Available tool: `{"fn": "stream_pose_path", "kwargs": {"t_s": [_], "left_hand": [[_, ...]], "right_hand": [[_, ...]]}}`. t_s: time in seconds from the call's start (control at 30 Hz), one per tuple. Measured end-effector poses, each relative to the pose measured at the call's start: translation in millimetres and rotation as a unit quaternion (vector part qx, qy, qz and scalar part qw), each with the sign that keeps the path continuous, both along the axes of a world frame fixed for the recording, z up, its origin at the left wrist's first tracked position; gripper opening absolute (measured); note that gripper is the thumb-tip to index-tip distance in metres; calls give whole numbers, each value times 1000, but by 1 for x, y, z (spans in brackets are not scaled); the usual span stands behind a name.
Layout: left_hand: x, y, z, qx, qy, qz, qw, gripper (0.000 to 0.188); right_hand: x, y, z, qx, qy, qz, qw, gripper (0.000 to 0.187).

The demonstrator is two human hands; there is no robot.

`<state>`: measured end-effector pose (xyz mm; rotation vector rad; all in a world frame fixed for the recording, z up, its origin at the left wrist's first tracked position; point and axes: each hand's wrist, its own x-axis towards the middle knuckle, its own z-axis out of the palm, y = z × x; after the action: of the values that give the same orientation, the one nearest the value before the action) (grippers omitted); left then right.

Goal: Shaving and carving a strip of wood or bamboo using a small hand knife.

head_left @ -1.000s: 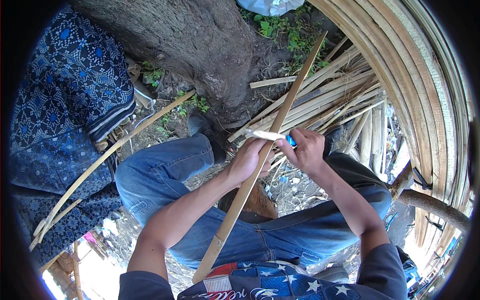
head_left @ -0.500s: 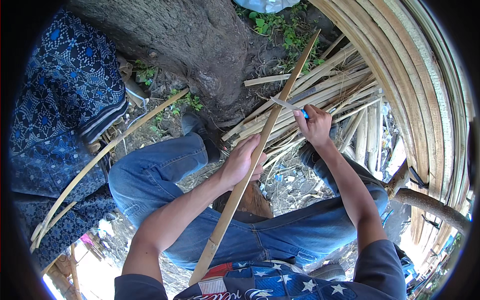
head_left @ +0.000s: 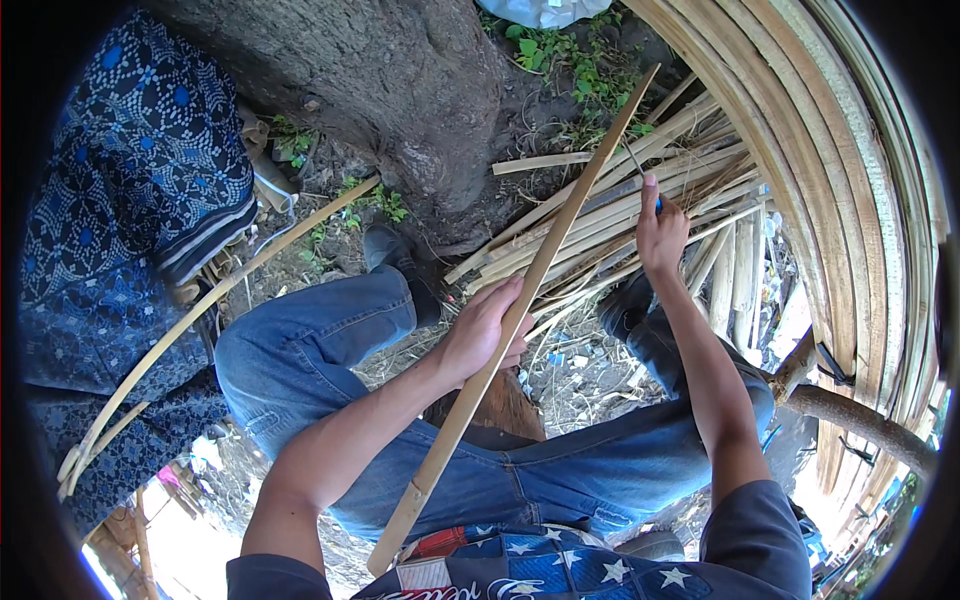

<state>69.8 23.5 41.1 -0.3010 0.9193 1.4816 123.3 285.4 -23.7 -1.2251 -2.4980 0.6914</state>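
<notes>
A long bamboo strip [head_left: 552, 241] slants from my lap up to the far right, its far end narrowing to a point. My left hand [head_left: 486, 328] is closed around the strip near its middle. My right hand [head_left: 662, 232] grips a knife [head_left: 633, 155] by its blue handle, most of which is hidden in the fist. The thin blade reaches forward beside the strip's far part, close to its right edge; whether it touches I cannot tell. My thumb lies along the handle toward the blade.
A thick tree trunk [head_left: 420, 120] rises ahead. Split strips [head_left: 600, 220] lie piled beyond my feet. Long curved slats [head_left: 800, 130] arch along the right, near a branch [head_left: 860, 418]. Blue patterned cloth [head_left: 140, 200] hangs at left, with another bamboo strip [head_left: 228, 287] before it.
My right hand has moved forward and slightly right with the knife, along the strip toward its tip. The blade now points more forward. The strip has shifted slightly; my left hand keeps its hold.
</notes>
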Motion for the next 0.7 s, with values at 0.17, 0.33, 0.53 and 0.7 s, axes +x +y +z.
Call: {"fn": "stream_pose_path", "kwargs": {"t_s": [0.17, 0.33, 0.53, 0.7], "left_hand": [[-5, -3, -15, -20, 99, 1, 995, 26], [-1, -2, -50, -25, 484, -18, 874, 32], [-7, 8, -37, 16, 228, 18, 973, 28], [-4, 12, -25, 0, 149, 36, 988, 23]], "right_hand": [[8, -80, 28, 5, 155, 254, 955, 56], [37, -119, 40, 14, 178, 424, 888, 51], [48, -134, 50, 11, 193, 450, 872, 50], [48, -128, 49, 69, 195, 473, 856, 47]]}}
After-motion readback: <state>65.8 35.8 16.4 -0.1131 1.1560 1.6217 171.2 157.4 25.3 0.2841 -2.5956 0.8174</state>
